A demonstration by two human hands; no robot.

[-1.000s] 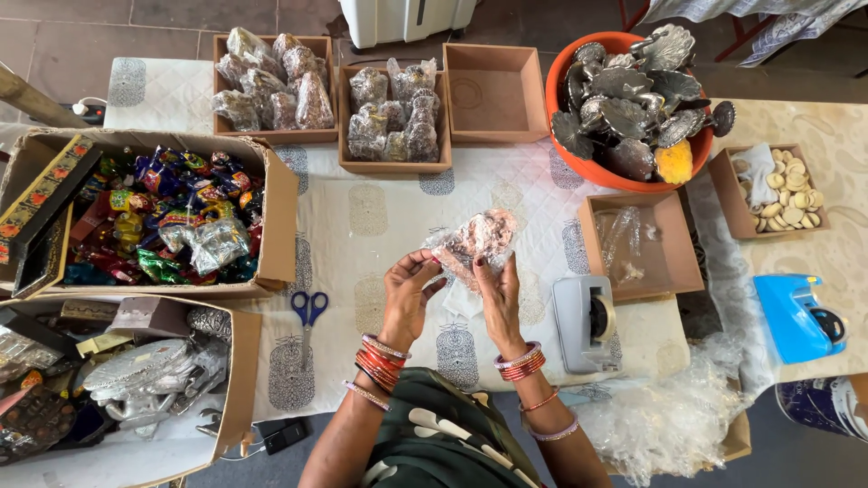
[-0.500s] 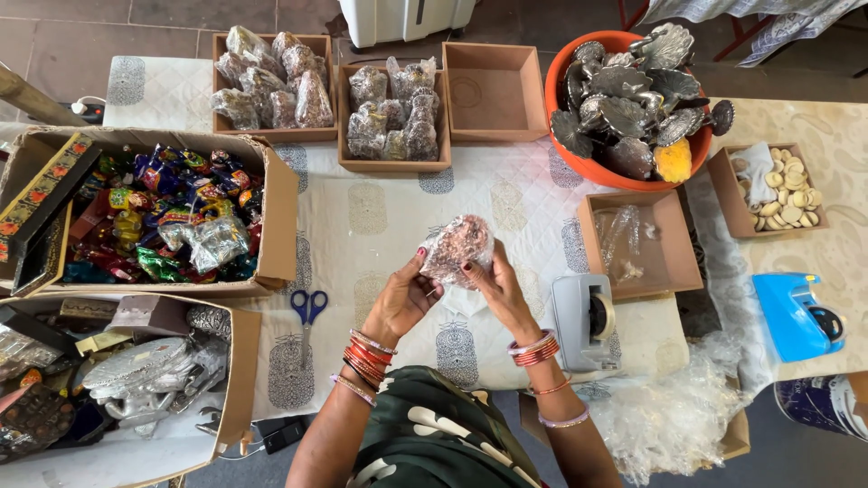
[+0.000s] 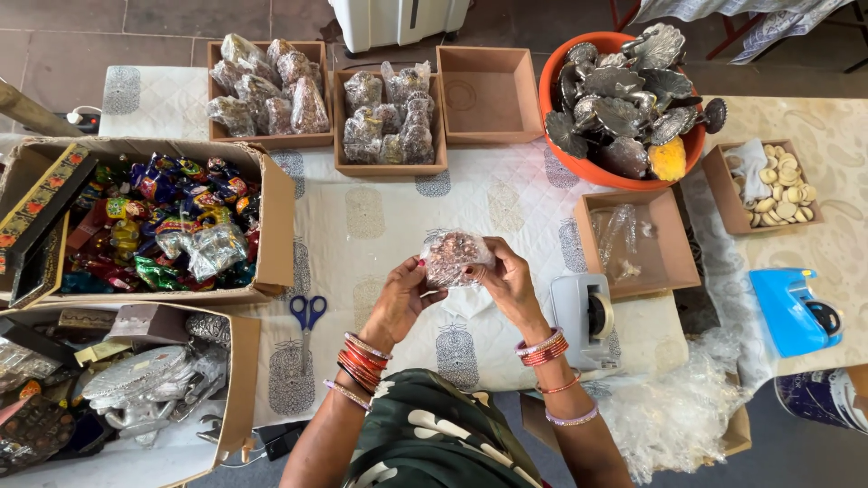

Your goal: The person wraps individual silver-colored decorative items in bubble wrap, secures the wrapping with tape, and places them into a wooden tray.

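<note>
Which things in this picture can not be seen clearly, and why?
- Head view: the object inside the clear packet is blurred by wrap; left hand and right hand cover its edges.
- Head view: the dark bucket is cut off by the right edge.
- Head view: items in the lower left box are partly cut off by the picture edge.

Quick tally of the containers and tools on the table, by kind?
Cardboard boxes: 7
Orange tub: 1
Tape dispensers: 2
Scissors: 1
Wrapped bundle held in left hand and right hand: 1
Total: 12
</note>
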